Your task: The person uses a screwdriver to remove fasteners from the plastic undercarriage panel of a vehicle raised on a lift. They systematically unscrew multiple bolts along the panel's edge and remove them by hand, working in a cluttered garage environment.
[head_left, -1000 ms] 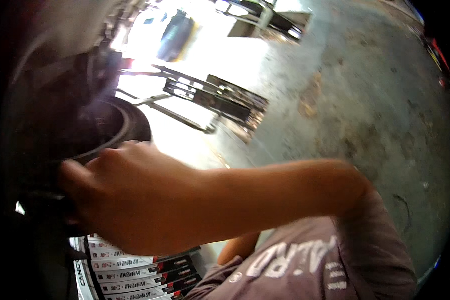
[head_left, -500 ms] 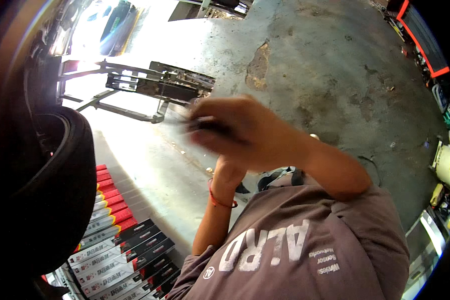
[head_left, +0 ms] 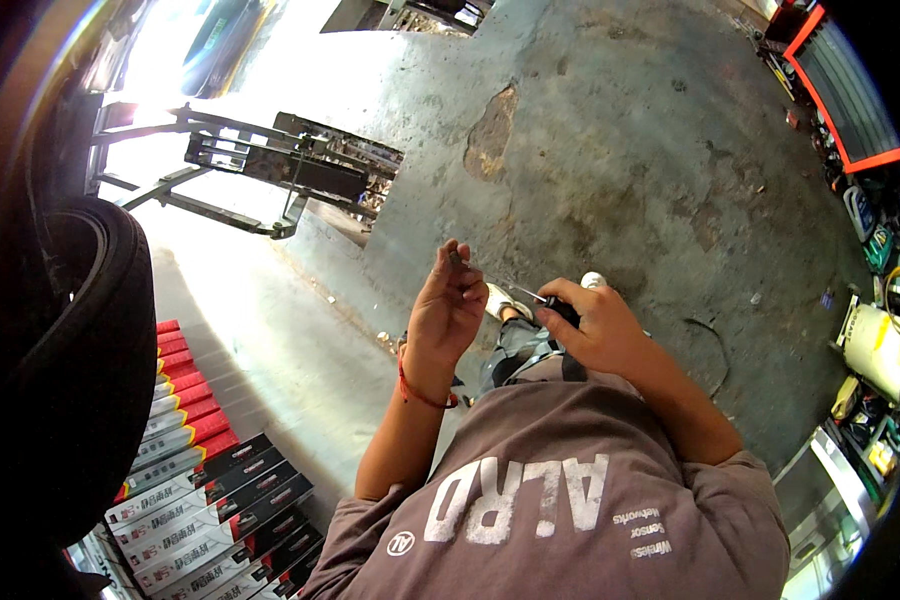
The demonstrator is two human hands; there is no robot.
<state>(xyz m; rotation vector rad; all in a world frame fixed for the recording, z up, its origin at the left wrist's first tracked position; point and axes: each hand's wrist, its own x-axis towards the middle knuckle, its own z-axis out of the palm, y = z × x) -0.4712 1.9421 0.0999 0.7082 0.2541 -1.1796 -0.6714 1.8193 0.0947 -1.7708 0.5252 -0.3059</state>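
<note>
My right hand (head_left: 607,328) grips the black handle of a screwdriver (head_left: 563,310). Its thin metal shaft points left, toward my other hand. My left hand (head_left: 444,318) is raised in front of my body with the fingers curled, pinching a small dark piece (head_left: 455,258) between the fingertips. What kind of piece it is cannot be made out. A gap lies between the screwdriver's tip and the left fingers. Around my left wrist is a red cord bracelet (head_left: 407,385).
A black tyre (head_left: 95,350) stands close on my left. Several long red, white and black boxes (head_left: 210,490) lie below it. Beyond is a metal lift frame (head_left: 300,170) over a floor opening. A red-edged cabinet (head_left: 845,90) and a cream tank (head_left: 875,345) line the right side.
My hands, crossed and blurred together before, have come apart. The right has moved right and lower with the screwdriver; the left now shows its curled fingers. The view has shifted slightly.
</note>
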